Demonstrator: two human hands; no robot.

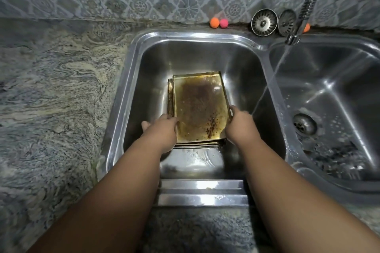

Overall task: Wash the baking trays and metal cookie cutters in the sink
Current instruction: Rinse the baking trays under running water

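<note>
A stack of rectangular metal trays point(200, 109) sits in the left basin point(185, 57) of a double stainless-steel sink, towards its near wall. The top tray is shallow, with thin upright rims and a floor browned and blotched with baked-on grease — darkest at the middle, with rust-coloured specks near the near right corner. Edges of further trays show beneath it on the left and near sides.

The left hand point(162, 129) is clamped on the stack's near left corner, fingers curled over the rim. The right hand point(240, 124) grips the near right corner in the same way, fingertips on the tray's right edge. Both forearms are bare.

The basin walls are smooth and shiny, with rounded corners; drops of water lie on the floor just in front of the trays. A flexible ribbed metal tap point(308, 4) hangs over the divider and sends a thin stream slanting into the right basin point(339, 88), where a round drain point(305, 124) sits amid wet splashes.

On the back ledge two perforated round metal strainers point(264, 22) lean against the patterned tile wall point(144, 4), beside an orange ball point(214, 22) and a pink one point(223, 23). The counter point(51, 88) is swirled, grey-and-cream stone. No writing can be read.
</note>
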